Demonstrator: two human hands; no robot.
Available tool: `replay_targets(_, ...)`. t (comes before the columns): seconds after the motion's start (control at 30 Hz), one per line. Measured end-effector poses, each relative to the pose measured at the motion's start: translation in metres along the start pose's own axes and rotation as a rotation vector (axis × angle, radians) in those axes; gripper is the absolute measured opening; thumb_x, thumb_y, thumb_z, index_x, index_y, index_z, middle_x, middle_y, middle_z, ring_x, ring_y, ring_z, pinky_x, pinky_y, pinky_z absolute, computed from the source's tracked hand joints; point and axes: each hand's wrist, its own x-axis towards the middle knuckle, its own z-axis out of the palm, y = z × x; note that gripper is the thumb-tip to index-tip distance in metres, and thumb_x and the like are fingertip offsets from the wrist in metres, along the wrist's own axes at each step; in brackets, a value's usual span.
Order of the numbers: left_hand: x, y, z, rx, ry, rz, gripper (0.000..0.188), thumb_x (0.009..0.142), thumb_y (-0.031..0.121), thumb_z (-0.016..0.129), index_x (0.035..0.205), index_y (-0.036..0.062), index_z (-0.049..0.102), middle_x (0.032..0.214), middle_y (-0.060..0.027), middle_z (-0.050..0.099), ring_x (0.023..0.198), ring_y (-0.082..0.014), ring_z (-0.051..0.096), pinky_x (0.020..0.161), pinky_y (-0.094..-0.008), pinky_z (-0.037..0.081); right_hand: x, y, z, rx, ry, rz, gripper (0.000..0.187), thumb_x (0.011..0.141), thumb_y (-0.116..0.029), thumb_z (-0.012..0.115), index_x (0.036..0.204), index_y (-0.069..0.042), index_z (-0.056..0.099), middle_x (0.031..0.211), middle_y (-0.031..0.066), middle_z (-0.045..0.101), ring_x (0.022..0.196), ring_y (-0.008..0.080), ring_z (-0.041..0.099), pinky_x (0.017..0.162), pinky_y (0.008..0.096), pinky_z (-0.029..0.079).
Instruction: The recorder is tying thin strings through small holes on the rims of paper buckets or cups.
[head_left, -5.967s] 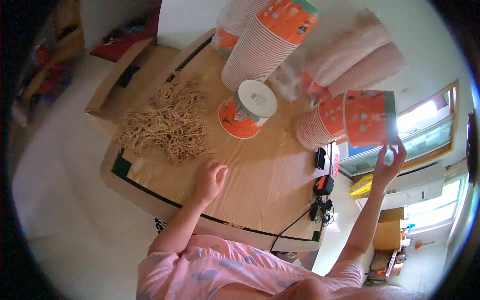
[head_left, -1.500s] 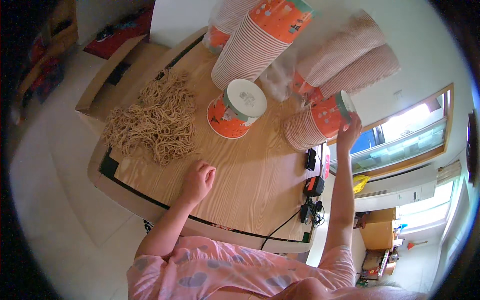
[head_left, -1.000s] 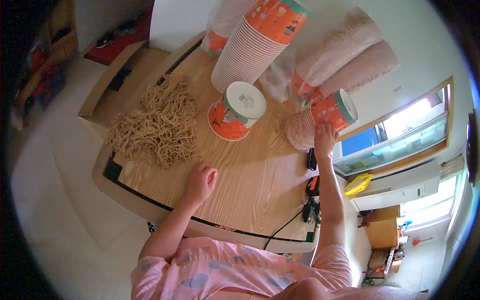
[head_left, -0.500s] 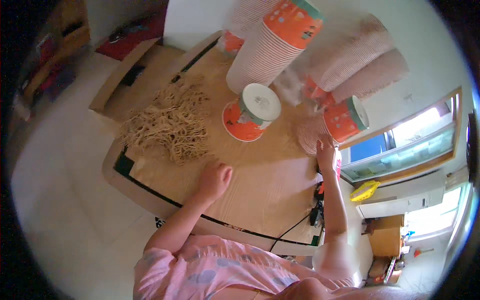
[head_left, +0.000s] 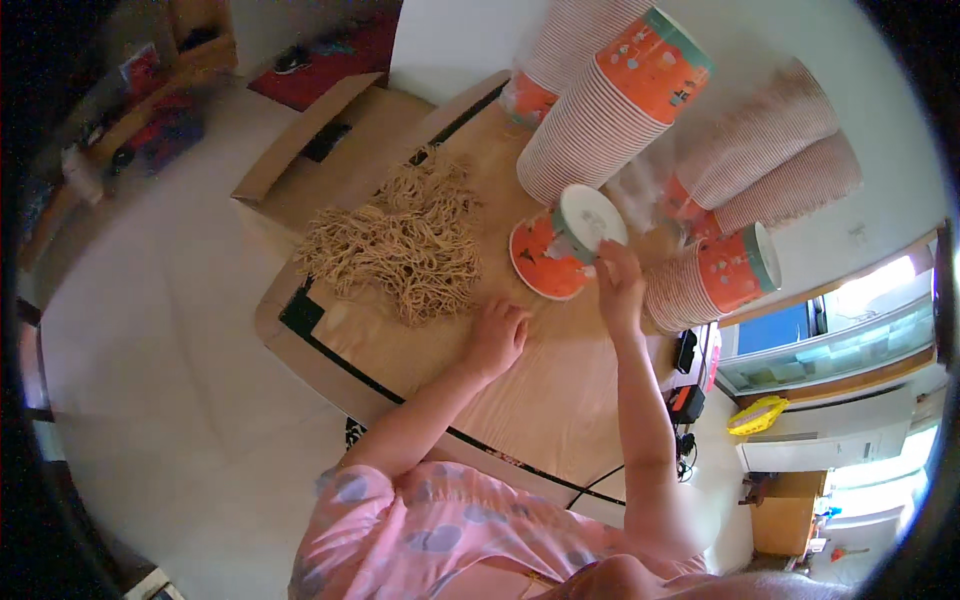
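Note:
An orange paper tub (head_left: 545, 262) with a green band stands upside down on the wooden table, its white base (head_left: 590, 212) facing up. My right hand (head_left: 621, 285) is at its right side, with bent fingers overlapping the edge of that base. Whether they touch it or hold anything, I cannot tell. Nearer to me, my left hand (head_left: 497, 338) rests low over the tabletop with curled fingers; their inside is hidden. Just beyond it lies a tangled heap of tan strands (head_left: 405, 250). A short stack of nested tubs (head_left: 690, 285) lies tilted to the right of my right hand.
Tall stacks of nested paper tubs (head_left: 590, 130) rise at the back, with more in clear plastic (head_left: 760, 150) at the back right. An open cardboard box (head_left: 335, 150) stands beyond the table's left edge. Black devices and cables (head_left: 685, 405) sit at the right edge.
My right hand has moved left from the short stack to the upturned tub. My left hand stays curled near the tan heap. The whole view has shifted, so things appear farther right.

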Motion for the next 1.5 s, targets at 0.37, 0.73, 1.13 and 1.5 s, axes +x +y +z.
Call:
replay_targets(0.37,0.008,0.075,-0.096,-0.589,-0.09,-0.22,0.038,0.08,0.013,0.064,0.114,0.0004,0.053,0.098,-0.0182,0.062,0.09,-0.0282,0.061,0.078,-0.0351,0.048,-0.146,-0.031,-0.09,1.217,0.222,0.733,0.005,0.086,-0.005,0.056,0.091,-0.004,0.055,0.089,0.0034,0.059,0.084,0.0123,0.057,0.075,0.0244,0.045)
replay_targets(0.73,0.0,0.101,-0.121,-0.562,-0.169,-0.526,0.039,0.082,0.001,0.043,0.12,-0.0005,0.05,0.106,-0.0164,0.061,0.099,-0.0216,0.058,0.085,-0.032,0.044,-0.074,-0.2,-0.158,0.497,-0.211,-0.867,0.022,0.078,-0.019,0.061,0.062,-0.009,0.05,0.072,0.0069,0.057,0.07,0.0181,0.057,0.058,0.0333,0.048)
replay_targets(1.13,-0.026,0.108,-0.145,-0.209,0.06,-0.104,0.042,0.089,0.009,0.042,0.13,-0.0025,0.038,0.123,-0.0218,0.046,0.112,-0.0334,0.049,0.093,-0.0378,0.04,-0.099,-0.245,-0.188,0.433,-0.13,-0.225,0.018,0.068,-0.02,0.067,0.063,-0.004,0.062,0.064,0.0052,0.06,0.066,0.022,0.061,0.063,0.0301,0.05)
replay_targets(1.5,-0.021,0.135,-0.15,0.045,0.109,0.112,0.06,0.077,0.005,0.045,0.135,0.0012,0.035,0.132,-0.0217,0.038,0.117,-0.0381,0.045,0.094,-0.0416,0.042,-0.141,-0.158,-0.16,0.503,0.554,-0.315,0.014,0.068,-0.003,0.052,0.058,-0.007,0.043,0.066,0.0068,0.049,0.064,0.0205,0.047,0.063,0.0359,0.039)
